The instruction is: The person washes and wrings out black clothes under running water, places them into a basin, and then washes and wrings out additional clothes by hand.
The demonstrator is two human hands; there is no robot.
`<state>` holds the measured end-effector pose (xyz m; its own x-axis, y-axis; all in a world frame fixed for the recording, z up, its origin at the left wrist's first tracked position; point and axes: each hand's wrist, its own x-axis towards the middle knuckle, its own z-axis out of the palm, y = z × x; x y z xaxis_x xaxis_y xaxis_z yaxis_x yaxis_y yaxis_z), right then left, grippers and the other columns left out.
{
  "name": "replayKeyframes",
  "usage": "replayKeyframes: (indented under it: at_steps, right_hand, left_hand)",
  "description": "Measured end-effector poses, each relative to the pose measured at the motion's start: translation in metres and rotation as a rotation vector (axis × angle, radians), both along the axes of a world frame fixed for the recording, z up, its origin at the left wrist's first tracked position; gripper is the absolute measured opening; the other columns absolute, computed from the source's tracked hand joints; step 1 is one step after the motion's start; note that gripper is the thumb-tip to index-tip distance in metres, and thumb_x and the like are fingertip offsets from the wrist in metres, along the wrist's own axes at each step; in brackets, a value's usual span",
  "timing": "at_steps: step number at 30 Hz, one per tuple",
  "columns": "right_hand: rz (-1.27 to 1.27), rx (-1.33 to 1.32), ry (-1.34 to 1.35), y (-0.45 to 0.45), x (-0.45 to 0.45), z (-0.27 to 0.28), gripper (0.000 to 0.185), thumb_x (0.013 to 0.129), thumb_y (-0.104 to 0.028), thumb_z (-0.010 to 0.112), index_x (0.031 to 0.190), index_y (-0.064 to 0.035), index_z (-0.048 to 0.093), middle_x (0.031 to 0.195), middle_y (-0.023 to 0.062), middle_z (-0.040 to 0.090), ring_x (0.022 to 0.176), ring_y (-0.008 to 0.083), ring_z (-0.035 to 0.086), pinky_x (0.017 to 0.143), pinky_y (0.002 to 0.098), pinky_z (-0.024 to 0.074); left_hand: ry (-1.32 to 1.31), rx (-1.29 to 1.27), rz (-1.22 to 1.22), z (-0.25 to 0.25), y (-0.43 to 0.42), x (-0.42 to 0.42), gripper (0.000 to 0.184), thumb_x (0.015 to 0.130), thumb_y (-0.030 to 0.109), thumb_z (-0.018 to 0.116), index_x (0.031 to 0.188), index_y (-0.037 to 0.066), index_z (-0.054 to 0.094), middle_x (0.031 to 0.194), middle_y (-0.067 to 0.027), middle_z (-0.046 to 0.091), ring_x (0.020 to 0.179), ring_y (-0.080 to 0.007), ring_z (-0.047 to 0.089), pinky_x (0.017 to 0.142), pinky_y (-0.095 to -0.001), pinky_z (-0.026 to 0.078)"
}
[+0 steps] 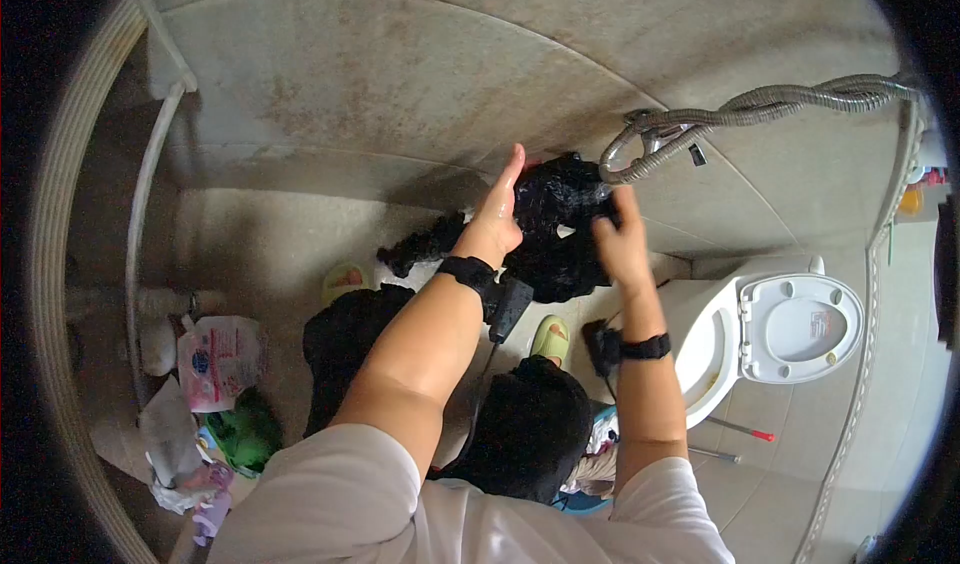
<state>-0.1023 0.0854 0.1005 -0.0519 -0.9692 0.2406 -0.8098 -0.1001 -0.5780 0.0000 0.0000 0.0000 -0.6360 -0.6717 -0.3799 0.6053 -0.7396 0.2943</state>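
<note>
A wet, shiny black bundle point(560, 254) that looks like cloth or fur lies in front of me, below the tiled wall. At its left edge is my left hand point(495, 214), wet, with the palm turned inward and the fingers extended. My right hand point(622, 239), slightly blurred, is at the bundle's right edge with its fingers apart. Both wrists carry black bands. A small black box point(511, 311) with a cable hangs near my left wrist. What the bundle is exactly, I cannot tell.
A twisted metal shower hose point(760, 104) crosses the upper right. The toilet point(712, 354) stands at right with its lid up. A pink and white bag point(222, 362) and a green bag point(248, 434) lie at left. A blue basin point(582, 504) holds cloth.
</note>
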Motion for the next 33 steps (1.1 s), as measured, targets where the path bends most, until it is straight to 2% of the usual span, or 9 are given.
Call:
replayKeyframes:
  at_steps: [7, 9, 10, 17, 21, 23, 26, 32, 33]
  right_hand:
    - [-0.140, -0.179, 0.457, -0.005, 0.068, -0.018, 0.026, 0.078, -0.027, 0.065, 0.098, -0.0108, 0.061, 0.112, 0.0157, 0.055, 0.104, 0.0366, 0.050, 0.088, 0.0399, 0.0403]
    - [-0.261, -0.003, 0.357, -0.016, 0.061, -0.017, 0.023, 0.078, -0.031, 0.064, 0.089, -0.0104, 0.063, 0.100, 0.0131, 0.058, 0.090, 0.0375, 0.052, 0.079, 0.0423, 0.0436]
    - [-0.238, -0.058, 0.337, -0.022, 0.049, -0.025, 0.025, 0.080, -0.033, 0.062, 0.081, -0.0085, 0.064, 0.090, 0.0125, 0.059, 0.083, 0.0362, 0.053, 0.075, 0.0428, 0.0431]
    - [-0.380, 0.087, 0.174, -0.052, -0.012, -0.044, 0.030, 0.083, -0.029, 0.054, 0.085, -0.0015, 0.066, 0.082, 0.0258, 0.062, 0.081, 0.0412, 0.061, 0.068, 0.0441, 0.0482]
    - [-0.163, 0.210, 0.225, -0.058, -0.099, -0.085, 0.028, 0.089, -0.021, 0.050, 0.098, 0.0007, 0.065, 0.087, 0.0219, 0.066, 0.084, 0.0296, 0.065, 0.072, 0.0348, 0.0489]
    - [-0.341, 0.194, -0.633, -0.037, -0.073, -0.062, 0.031, 0.088, -0.015, 0.053, 0.115, -0.0003, 0.057, 0.104, 0.0145, 0.064, 0.093, 0.0208, 0.061, 0.081, 0.0309, 0.0463]
    - [-0.157, 0.205, -0.637, -0.011, -0.042, -0.031, 0.036, 0.086, -0.010, 0.057, 0.120, -0.0018, 0.052, 0.116, 0.0106, 0.056, 0.102, 0.0169, 0.054, 0.089, 0.0285, 0.0416]
    - [-0.018, -0.181, 0.219, -0.003, 0.049, -0.009, 0.010, 0.079, -0.007, 0.061, 0.086, -0.0016, 0.059, 0.092, 0.0135, 0.056, 0.089, 0.0289, 0.055, 0.081, 0.0333, 0.0428]
    - [-0.071, -0.183, 0.303, -0.005, 0.056, -0.008, 0.010, 0.079, -0.010, 0.061, 0.082, -0.0007, 0.059, 0.089, 0.0145, 0.055, 0.086, 0.0306, 0.055, 0.078, 0.0336, 0.0439]
  left_hand:
    - [0.705, 0.129, -0.088, -0.033, 0.017, -0.040, 0.041, 0.085, 0.052, 0.053, 0.093, 0.012, 0.058, 0.091, -0.0074, 0.059, 0.084, -0.0232, 0.056, 0.078, -0.0397, 0.047]
    - [0.996, -0.060, 0.397, -0.085, 0.022, -0.101, 0.031, 0.087, 0.041, 0.055, 0.094, 0.010, 0.058, 0.090, -0.0065, 0.059, 0.082, -0.0221, 0.056, 0.074, -0.0382, 0.046]
    - [0.165, -0.002, 0.071, -0.019, 0.020, -0.022, 0.024, 0.086, 0.030, 0.055, 0.095, 0.007, 0.058, 0.089, -0.0055, 0.059, 0.083, -0.0203, 0.056, 0.073, -0.0359, 0.046]
    - [-0.447, -0.215, 0.105, 0.027, 0.029, -0.011, 0.034, 0.078, 0.027, 0.058, 0.097, -0.001, 0.063, 0.096, -0.0086, 0.063, 0.084, -0.0168, 0.056, 0.075, -0.0325, 0.043]
    - [-0.431, -0.440, -0.027, 0.023, 0.030, -0.020, 0.029, 0.077, 0.026, 0.060, 0.090, 0.000, 0.065, 0.088, -0.0058, 0.064, 0.080, -0.0150, 0.056, 0.074, -0.0301, 0.042]
    - [-0.281, -0.359, 0.056, 0.033, 0.034, -0.019, 0.025, 0.078, 0.026, 0.061, 0.087, 0.003, 0.064, 0.085, -0.0065, 0.064, 0.076, -0.0169, 0.058, 0.071, -0.0317, 0.044]
    - [-0.005, 0.021, 0.144, 0.009, 0.017, -0.029, 0.030, 0.079, 0.028, 0.063, 0.097, 0.004, 0.061, 0.087, -0.0076, 0.061, 0.081, -0.0186, 0.056, 0.072, -0.0333, 0.044]
    - [0.100, 0.099, 0.044, -0.018, 0.014, -0.032, 0.053, 0.090, 0.052, 0.045, 0.082, 0.001, 0.058, 0.072, -0.0076, 0.057, 0.063, -0.0220, 0.056, 0.059, -0.0354, 0.045]
    - [0.400, 0.161, 0.068, -0.022, 0.017, -0.035, 0.048, 0.089, 0.047, 0.048, 0.076, 0.002, 0.059, 0.068, -0.0065, 0.057, 0.061, -0.0223, 0.056, 0.059, -0.0362, 0.045]
